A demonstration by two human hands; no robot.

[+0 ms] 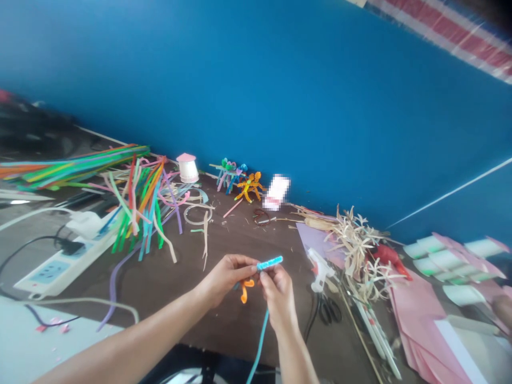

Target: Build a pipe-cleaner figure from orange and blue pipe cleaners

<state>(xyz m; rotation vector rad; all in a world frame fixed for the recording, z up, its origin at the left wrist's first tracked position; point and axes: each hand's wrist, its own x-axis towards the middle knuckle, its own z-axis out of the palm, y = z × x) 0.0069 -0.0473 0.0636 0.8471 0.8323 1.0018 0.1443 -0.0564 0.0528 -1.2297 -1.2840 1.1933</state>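
Note:
Over the front of the dark table, my left hand (228,274) and my right hand (278,290) meet, fingers closed in a pinch. Between them is a light blue pipe cleaner (270,263), its upper part thick and seemingly coiled. A long loose tail of the same blue hangs below my right hand toward the table edge. A bent orange pipe cleaner piece (245,292) sticks out under my left fingers; how it joins the blue one is hidden.
Bundled coloured pipe cleaners (144,197) and a power strip (60,266) lie left. Small pipe cleaner figures (250,185) and a pink-topped paper cup (188,168) stand by the wall. A glue gun (320,269), black scissors (330,310) and pink sheets (418,320) lie right.

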